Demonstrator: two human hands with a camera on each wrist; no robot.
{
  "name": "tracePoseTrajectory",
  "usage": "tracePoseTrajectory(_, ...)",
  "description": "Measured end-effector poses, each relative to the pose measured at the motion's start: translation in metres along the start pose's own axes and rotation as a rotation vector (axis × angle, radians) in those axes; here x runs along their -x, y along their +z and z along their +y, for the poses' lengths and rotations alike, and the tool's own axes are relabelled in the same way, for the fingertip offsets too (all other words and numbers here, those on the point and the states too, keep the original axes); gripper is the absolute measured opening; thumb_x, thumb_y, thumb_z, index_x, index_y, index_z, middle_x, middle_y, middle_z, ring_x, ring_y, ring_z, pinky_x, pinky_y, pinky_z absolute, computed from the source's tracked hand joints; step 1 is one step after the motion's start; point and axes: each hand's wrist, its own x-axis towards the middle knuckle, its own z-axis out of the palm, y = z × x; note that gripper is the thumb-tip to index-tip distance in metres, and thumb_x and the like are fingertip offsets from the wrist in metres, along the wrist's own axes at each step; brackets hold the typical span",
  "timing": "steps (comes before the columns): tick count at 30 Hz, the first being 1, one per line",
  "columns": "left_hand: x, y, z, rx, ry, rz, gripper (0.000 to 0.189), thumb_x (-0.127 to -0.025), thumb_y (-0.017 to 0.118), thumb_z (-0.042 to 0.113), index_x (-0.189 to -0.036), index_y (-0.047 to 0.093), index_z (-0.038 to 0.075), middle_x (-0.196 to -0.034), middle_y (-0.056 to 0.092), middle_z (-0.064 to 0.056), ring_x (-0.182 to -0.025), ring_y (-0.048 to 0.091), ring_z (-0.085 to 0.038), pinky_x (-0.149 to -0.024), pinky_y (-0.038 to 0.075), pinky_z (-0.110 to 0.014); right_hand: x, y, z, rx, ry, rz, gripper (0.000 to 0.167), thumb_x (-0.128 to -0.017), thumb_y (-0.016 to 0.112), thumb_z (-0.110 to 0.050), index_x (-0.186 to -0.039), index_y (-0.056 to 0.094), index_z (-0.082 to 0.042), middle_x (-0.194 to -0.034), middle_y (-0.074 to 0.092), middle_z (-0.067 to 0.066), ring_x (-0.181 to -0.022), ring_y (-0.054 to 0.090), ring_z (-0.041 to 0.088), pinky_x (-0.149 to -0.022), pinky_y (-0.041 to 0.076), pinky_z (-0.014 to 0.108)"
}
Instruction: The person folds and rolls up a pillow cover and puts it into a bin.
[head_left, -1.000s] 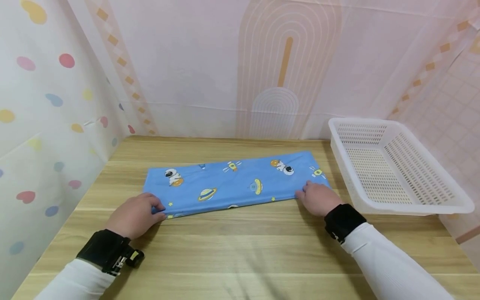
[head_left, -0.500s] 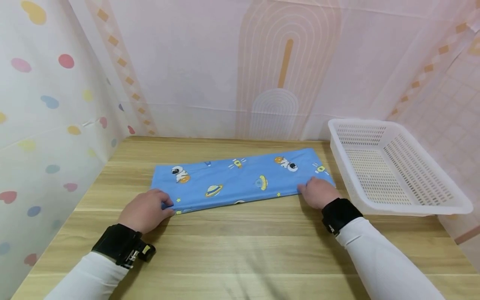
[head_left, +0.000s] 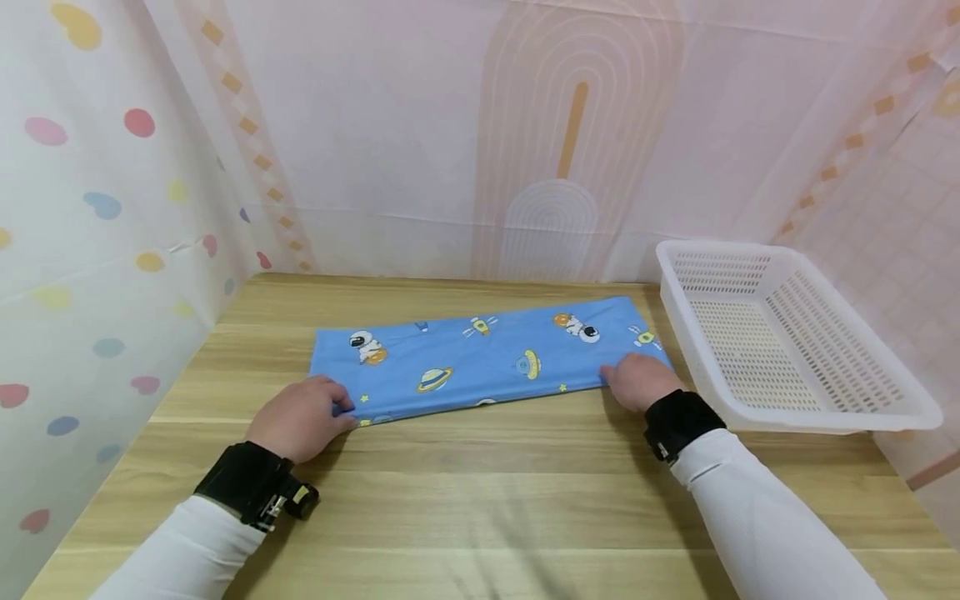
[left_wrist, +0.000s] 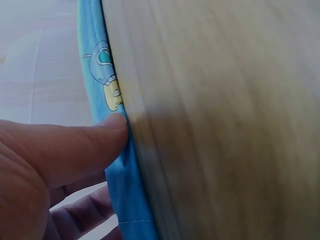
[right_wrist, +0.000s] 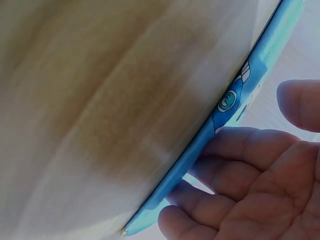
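Note:
A long folded blue cloth (head_left: pixel 465 358), printed with astronauts, planets and stars, lies flat on the wooden table (head_left: pixel 450 508). In the head view my left hand (head_left: pixel 303 417) pinches its near left corner. The left wrist view shows that thumb (left_wrist: pixel 95 145) pressed on the folded front edge, with the fingers behind it. My right hand (head_left: pixel 639 383) rests at the near edge toward the right end. In the right wrist view its loosely bent fingers (right_wrist: pixel 250 150) touch the cloth (right_wrist: pixel 232 100), while the thumb stands apart from it.
A white plastic basket (head_left: pixel 697 367) with slotted walls stands at the right, close beside the cloth's right end. Patterned curtains (head_left: pixel 360 150) hang behind the table and along both sides. A black wrist camera (head_left: pixel 296 498) is strapped to the left wrist.
The cloth has slid slightly to the right, its left end most visibly. My left hand has moved right with it; my right hand has stayed at nearly the same spot on the near edge.

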Motion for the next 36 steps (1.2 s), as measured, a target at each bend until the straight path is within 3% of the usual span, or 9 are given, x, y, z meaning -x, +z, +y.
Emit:
tracePoseTrajectory(5, -0.009, -0.01, -0.01, 0.046, 0.002, -0.057, 0.023, -0.101, 0.069, 0.032, -0.105, 0.08, 0.013, -0.099, 0.075, -0.004, -0.087, 0.064, -0.021, -0.079, 0.054, -0.046, -0.003, -0.001, -0.006, -0.036, 0.043, -0.014, 0.056, -0.112, 0.037, -0.036, -0.099, 0.072, 0.006, -0.118, 0.068, 0.027, -0.097, 0.063, 0.036, -0.092, 0.052, 0.05)
tracePoseTrajectory(9, -0.02, -0.027, -0.025, 0.084, -0.045, -0.072, 0.03, -0.107, 0.058, 0.031, -0.116, 0.074, 0.008, -0.1, 0.073, -0.008, -0.085, 0.064, -0.023, -0.075, 0.051, -0.043, -0.002, 0.006, -0.025, -0.047, -0.022, 0.041, 0.049, -0.111, 0.043, -0.035, -0.084, 0.069, -0.005, -0.098, 0.07, 0.017, -0.088, 0.064, 0.032, -0.082, 0.053, 0.047)
tracePoseTrajectory(11, -0.027, -0.036, -0.031, 0.107, -0.084, -0.06, 0.033, -0.109, 0.053, 0.029, -0.122, 0.07, 0.004, -0.107, 0.072, -0.015, -0.09, 0.064, -0.028, -0.077, 0.051, -0.045, 0.004, 0.009, -0.043, -0.042, -0.101, 0.087, 0.041, -0.11, 0.047, -0.032, -0.092, 0.072, -0.004, -0.097, 0.072, 0.015, -0.09, 0.068, 0.031, -0.083, 0.056, 0.048)
tracePoseTrajectory(15, -0.045, -0.053, -0.037, 0.112, -0.101, -0.033, 0.039, -0.11, 0.048, 0.024, -0.135, 0.063, -0.003, -0.131, 0.066, -0.028, -0.114, 0.064, -0.043, -0.094, 0.051, -0.061, 0.025, 0.013, -0.091, -0.064, -0.315, 0.17, 0.031, -0.108, 0.056, -0.024, -0.123, 0.073, -0.002, -0.121, 0.076, 0.015, -0.115, 0.071, 0.034, -0.102, 0.055, 0.051)
tracePoseTrajectory(17, -0.056, -0.057, -0.036, 0.088, -0.095, -0.035, 0.042, -0.109, 0.048, 0.023, -0.14, 0.06, -0.002, -0.139, 0.062, -0.031, -0.124, 0.06, -0.047, -0.103, 0.047, -0.065, 0.034, 0.017, -0.118, -0.09, -0.424, 0.175, 0.026, -0.107, 0.059, -0.02, -0.122, 0.075, -0.005, -0.121, 0.077, 0.011, -0.117, 0.071, 0.031, -0.104, 0.055, 0.048)
tracePoseTrajectory(22, -0.08, -0.058, -0.034, 0.037, -0.097, -0.105, 0.043, -0.109, 0.048, 0.021, -0.146, 0.057, 0.001, -0.142, 0.059, -0.032, -0.114, 0.061, -0.042, -0.097, 0.049, -0.059, 0.049, 0.033, -0.182, -0.027, -0.689, 0.164, 0.023, -0.106, 0.057, -0.013, -0.115, 0.078, -0.011, -0.114, 0.079, 0.002, -0.11, 0.073, 0.02, -0.101, 0.056, 0.036)
tracePoseTrajectory(28, -0.098, -0.055, -0.034, 0.018, -0.102, -0.141, 0.046, -0.107, 0.051, 0.018, -0.147, 0.055, -0.003, -0.137, 0.062, -0.03, -0.108, 0.062, -0.039, -0.093, 0.05, -0.054, 0.052, 0.052, -0.244, 0.169, -0.957, 0.145, 0.033, -0.108, 0.05, -0.014, -0.135, 0.071, -0.016, -0.137, 0.071, -0.006, -0.132, 0.063, 0.007, -0.114, 0.044, 0.024)
tracePoseTrajectory(31, -0.104, -0.051, -0.034, -0.009, -0.08, -0.149, 0.046, -0.106, 0.052, 0.016, -0.147, 0.054, -0.006, -0.137, 0.063, -0.031, -0.11, 0.064, -0.039, -0.097, 0.05, -0.055, 0.05, 0.061, -0.265, 0.24, -0.982, 0.121, 0.037, -0.11, 0.046, -0.018, -0.142, 0.065, -0.019, -0.149, 0.062, -0.008, -0.142, 0.053, 0.005, -0.119, 0.037, 0.023)
tracePoseTrajectory(36, -0.108, -0.042, -0.035, -0.072, -0.066, -0.171, 0.046, -0.105, 0.057, 0.013, -0.145, 0.055, -0.008, -0.143, 0.059, -0.033, -0.125, 0.061, -0.045, -0.111, 0.045, -0.061, 0.043, 0.074, -0.285, 0.356, -0.934, 0.124, 0.044, -0.109, 0.047, -0.023, -0.153, 0.055, -0.024, -0.161, 0.05, -0.01, -0.152, 0.04, 0.003, -0.124, 0.028, 0.022)
